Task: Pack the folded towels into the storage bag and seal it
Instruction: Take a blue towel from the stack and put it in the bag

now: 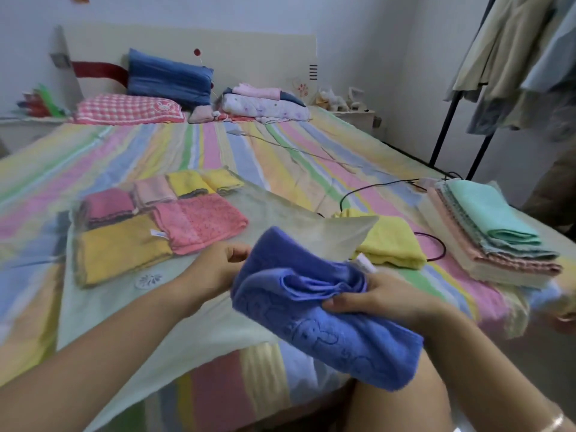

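Note:
A clear storage bag (131, 307) lies flat on the striped bed, its open mouth toward me and to the right. Inside it lie several folded towels: an orange one (121, 247), a pink dotted one (202, 221), a dark pink one (107, 204) and yellow ones (187, 182). My right hand (377, 299) grips a folded blue towel (311, 310) at its right edge. My left hand (218, 266) holds the towel's left side, fingers curled at the bag's mouth. A folded yellow towel (392, 244) lies just beyond the blue one.
A stack of folded towels (492, 232), mint on top, sits at the bed's right edge. Black cables (367, 185) run across the bed. Pillows (168, 76) and folded bedding lie by the headboard. A clothes rack (452, 116) stands at the right.

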Tool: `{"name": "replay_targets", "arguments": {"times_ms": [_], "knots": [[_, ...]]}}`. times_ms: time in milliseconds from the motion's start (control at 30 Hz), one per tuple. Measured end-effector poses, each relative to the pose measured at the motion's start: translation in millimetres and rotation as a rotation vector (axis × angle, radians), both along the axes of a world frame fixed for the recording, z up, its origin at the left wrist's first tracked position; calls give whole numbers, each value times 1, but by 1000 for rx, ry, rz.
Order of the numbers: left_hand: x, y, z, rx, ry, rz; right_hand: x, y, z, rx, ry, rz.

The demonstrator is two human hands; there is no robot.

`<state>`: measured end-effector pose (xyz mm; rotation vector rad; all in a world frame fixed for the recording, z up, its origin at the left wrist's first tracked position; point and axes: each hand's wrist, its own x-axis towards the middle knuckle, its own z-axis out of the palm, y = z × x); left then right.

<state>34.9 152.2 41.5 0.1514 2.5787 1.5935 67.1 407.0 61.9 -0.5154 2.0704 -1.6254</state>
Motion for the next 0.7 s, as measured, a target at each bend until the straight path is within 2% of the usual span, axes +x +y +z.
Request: {"name": "replay_targets", "arguments": {"times_ms": [100,200,267,433,500,567,700], "knots": [[1,-2,-1,61,-31,8,-3,-3,-14,11,-166,48],[4,-3,1,102,22,21,-11,-10,-31,35,-311,28],[7,-3,5,127,92,5,-13,-16,-46,20,-417,-103],[12,2,15,175,185,-56,-1,-43,-71,143,-490,-339],[14,4,18,163,194,-71,7,-58,-67,41,-533,-361],[16,6,20,152,206,-67,11,-77,-63,-146,-580,-305],[16,5,30,207,197,-60,-19,-118,-61,-337,-320,-354]]}}
